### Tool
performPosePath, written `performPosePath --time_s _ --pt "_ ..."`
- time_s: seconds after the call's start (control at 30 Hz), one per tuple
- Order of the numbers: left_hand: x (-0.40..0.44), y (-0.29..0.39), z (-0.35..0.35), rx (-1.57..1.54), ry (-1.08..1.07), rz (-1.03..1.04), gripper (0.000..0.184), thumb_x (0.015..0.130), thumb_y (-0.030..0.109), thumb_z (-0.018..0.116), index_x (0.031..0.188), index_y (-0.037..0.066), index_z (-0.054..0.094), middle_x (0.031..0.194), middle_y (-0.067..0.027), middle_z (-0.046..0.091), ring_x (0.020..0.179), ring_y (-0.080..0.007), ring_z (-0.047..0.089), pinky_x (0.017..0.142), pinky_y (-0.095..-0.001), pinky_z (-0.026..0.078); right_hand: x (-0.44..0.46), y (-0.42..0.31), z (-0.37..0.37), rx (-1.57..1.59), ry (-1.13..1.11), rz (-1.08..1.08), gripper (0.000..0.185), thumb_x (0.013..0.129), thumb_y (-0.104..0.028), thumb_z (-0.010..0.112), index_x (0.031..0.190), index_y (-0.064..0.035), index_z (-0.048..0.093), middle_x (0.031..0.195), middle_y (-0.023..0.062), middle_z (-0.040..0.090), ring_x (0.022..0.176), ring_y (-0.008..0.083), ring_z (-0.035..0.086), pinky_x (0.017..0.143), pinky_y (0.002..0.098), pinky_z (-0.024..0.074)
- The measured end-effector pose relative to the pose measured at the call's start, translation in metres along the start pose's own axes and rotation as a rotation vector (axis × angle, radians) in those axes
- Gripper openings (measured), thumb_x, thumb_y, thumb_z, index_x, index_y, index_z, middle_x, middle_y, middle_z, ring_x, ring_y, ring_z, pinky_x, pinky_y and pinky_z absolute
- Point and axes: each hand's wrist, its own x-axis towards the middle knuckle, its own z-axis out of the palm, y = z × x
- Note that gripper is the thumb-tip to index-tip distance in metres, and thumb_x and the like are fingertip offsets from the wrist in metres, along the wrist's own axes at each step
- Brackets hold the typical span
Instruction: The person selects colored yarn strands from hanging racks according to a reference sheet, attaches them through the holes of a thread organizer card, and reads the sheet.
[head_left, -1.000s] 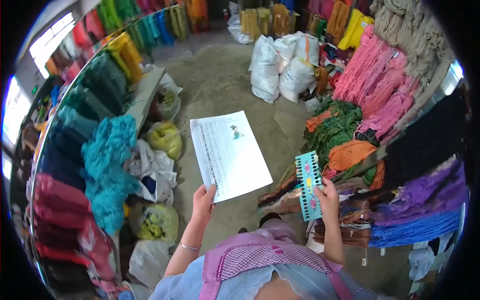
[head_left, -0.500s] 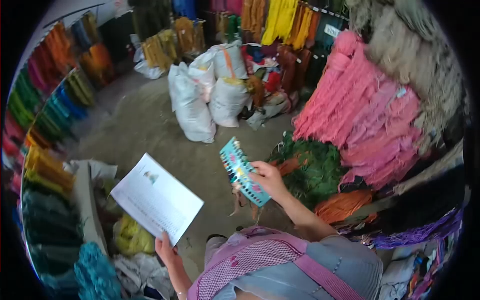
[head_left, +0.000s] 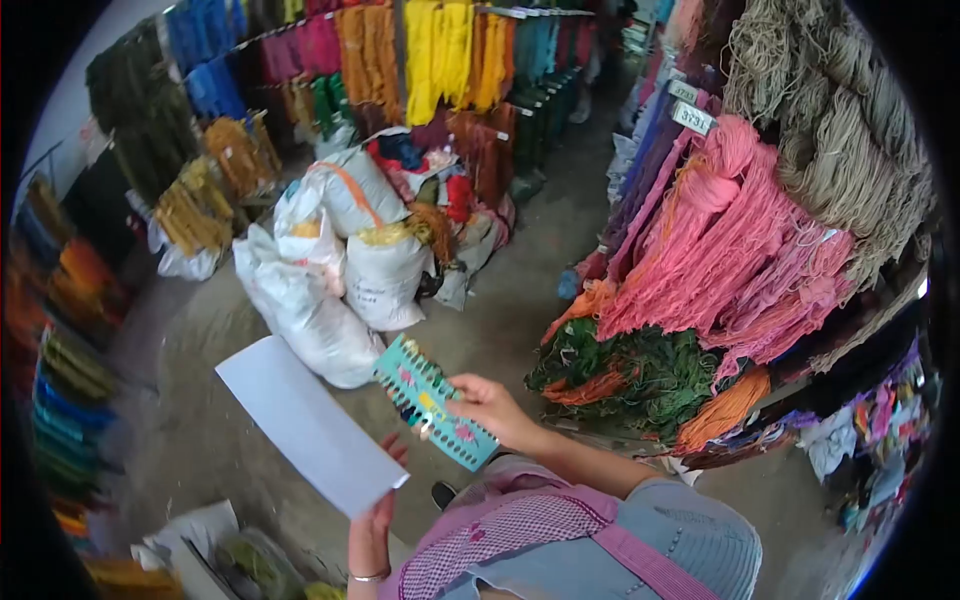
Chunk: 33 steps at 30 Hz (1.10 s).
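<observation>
My left hand [head_left: 385, 485] holds a white sheet of paper [head_left: 310, 425] by its lower right end; the side facing me looks blank, and part of the hand is behind it. My right hand [head_left: 488, 408] grips the edge of a turquoise card [head_left: 430, 400] with pink and yellow marks and rows of dark holes with small thread tufts. The card is tilted, just right of the paper. Beyond both stand stuffed white sacks [head_left: 318, 320] on the floor.
Pink yarn skeins [head_left: 725, 250] hang at the right, beside grey-beige skeins [head_left: 850, 140]. Below them lie green yarn [head_left: 640, 385] and orange yarn [head_left: 725, 412]. Yellow skeins [head_left: 438, 60] hang on a rack at the back. A walkway [head_left: 575, 170] runs between racks.
The view has swung to the right, bringing the pink skeins and walkway nearer the middle. The paper's printed side no longer shows. Card and paper are closer together, still held.
</observation>
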Motion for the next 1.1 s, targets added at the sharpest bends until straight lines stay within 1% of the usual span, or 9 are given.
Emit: performPosePath --time_s 0.17,0.27,0.33,0.5,0.7,0.83,0.97,1.0,1.1 --pt "0.089 0.012 0.016 -0.090 -0.229 -0.266 0.037 0.085 0.014 0.055 0.118 -0.001 0.047 0.116 -0.0192 0.052 0.105 -0.0254 0.052 0.087 -0.0356 0.045 0.052 0.002 0.002 -0.155 0.043 -0.091 0.032 0.088 -0.005 0.054 0.118 0.0040 0.048 0.100 0.0045 0.061 0.086 0.0070 0.057 0.074 0.0211 0.0462" --pt "0.143 0.011 0.014 0.037 -0.206 -0.263 0.037 0.085 0.014 0.055 0.118 -0.002 0.048 0.115 -0.0189 0.053 0.104 -0.0254 0.052 0.086 -0.0353 0.045 0.085 -0.010 -0.021 -0.216 0.133 -0.117 0.028 0.088 -0.008 0.055 0.114 0.0030 0.052 0.095 0.0021 0.062 0.082 0.0054 0.057 0.070 0.0192 0.0452" --pt "0.179 0.012 0.016 0.116 -0.187 -0.249 0.037 0.085 0.015 0.055 0.117 -0.002 0.048 0.114 -0.0187 0.053 0.103 -0.0254 0.053 0.086 -0.0351 0.045 0.102 -0.032 -0.039 -0.433 0.260 0.096 0.025 0.088 -0.018 0.057 0.105 0.0005 0.058 0.083 0.0013 0.064 0.075 0.0050 0.057 0.065 0.0205 0.0448" --pt "0.268 0.018 0.036 0.285 -0.153 -0.169 0.037 0.085 0.016 0.055 0.116 -0.002 0.049 0.112 -0.0182 0.055 0.101 -0.0254 0.054 0.085 -0.0347 0.045 0.158 -0.043 -0.108 -0.477 0.340 -0.113 0.017 0.087 -0.015 0.057 0.090 0.0006 0.061 0.079 0.0031 0.065 0.071 0.0064 0.060 0.063 0.0207 0.0474" --pt "0.368 0.021 0.099 0.502 -0.246 -0.152 0.037 0.084 0.016 0.056 0.115 -0.003 0.050 0.110 -0.0176 0.057 0.099 -0.0255 0.055 0.084 -0.0341 0.045 0.210 -0.096 -0.179 -0.672 0.539 -0.112 0.020 0.089 -0.017 0.055 0.099 0.0000 0.059 0.082 0.0039 0.064 0.073 0.0080 0.060 0.066 0.0232 0.0483" --pt "0.435 0.004 0.147 0.732 -0.403 -0.153 0.037 0.084 0.017 0.056 0.114 -0.004 0.051 0.108 -0.0171 0.058 0.098 -0.0255 0.056 0.084 -0.0337 0.045 0.242 -0.093 -0.220 -0.294 0.325 0.032 0.029 0.090 -0.021 0.056 0.110 -0.0018 0.051 0.088 0.0009 0.060 0.074 0.0071 0.056 0.064 0.0230 0.0465" --pt "0.516 -0.035 0.195 1.030 -0.635 0.012 0.037 0.084 0.018 0.056 0.113 -0.004 0.052 0.107 -0.0167 0.059 0.096 -0.0255 0.057 0.083 -0.0334 0.045 0.272 -0.088 -0.269 -0.235 0.479 -0.107 0.028 0.085 -0.009 0.059 0.110 -0.0029 0.048 0.087 0.0003 0.060 0.072 0.0049 0.053 0.056 0.0197 0.0413" --pt "0.540 -0.044 0.206 1.096 -0.694 0.098 0.037 0.084 0.018 0.056 0.113 -0.004 0.052 0.107 -0.0166 0.059 0.096 -0.0255 0.057 0.083 -0.0333 0.045 0.275 -0.111 -0.278 -0.125 0.529 -0.017 0.028 0.083 -0.006 0.060 0.109 -0.0040 0.049 0.084 -0.0009 0.059 0.068 0.0035 0.050 0.055 0.0184 0.0384" --pt "0.617 -0.059 0.236 1.248 -0.799 0.401 0.037 0.084 0.018 0.056 0.112 -0.004 0.053 0.105 -0.0163 0.060 0.095 -0.0256 0.057 0.082 -0.0330 0.046 0.291 -0.137 -0.333 -0.279 0.733 -0.197 0.021 0.084 -0.005 0.058 0.105 -0.0029 0.053 0.078 -0.0027 0.054 0.066 0.0028 0.048 0.056 0.0192 0.0396"
